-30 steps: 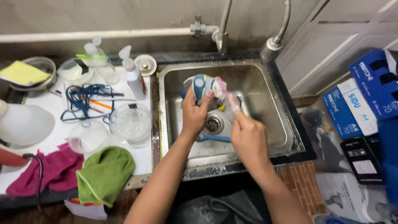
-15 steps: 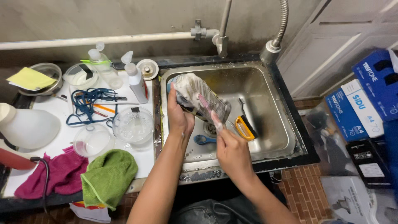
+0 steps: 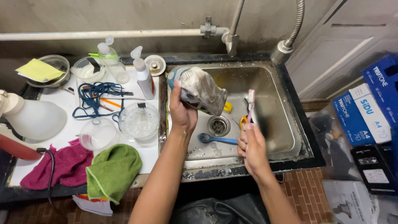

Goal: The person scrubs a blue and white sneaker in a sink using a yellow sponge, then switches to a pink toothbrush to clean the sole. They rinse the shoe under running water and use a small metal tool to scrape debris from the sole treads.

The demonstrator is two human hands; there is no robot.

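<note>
Both hands are busy over the sink (image 3: 290,124): left hand (image 3: 182,114) grips a soapy shoe (image 3: 201,89), right hand (image 3: 251,145) clasps a pink toothbrush (image 3: 250,105) upright, apart from it. Scrubbing seems mid-way; bristles must meet the shoe again.

1 head-worn view looks steeply down, close above the steel sink (image 3: 286,103) and white surface (image 3: 66,112) left of it.

Soapy white and grey shoe (image 3: 201,89) with teal heel, held tilted above the steel sink, toe pointing down toward the drain, slim pink toothbrush (image 3: 250,106) upright just beside it
</note>
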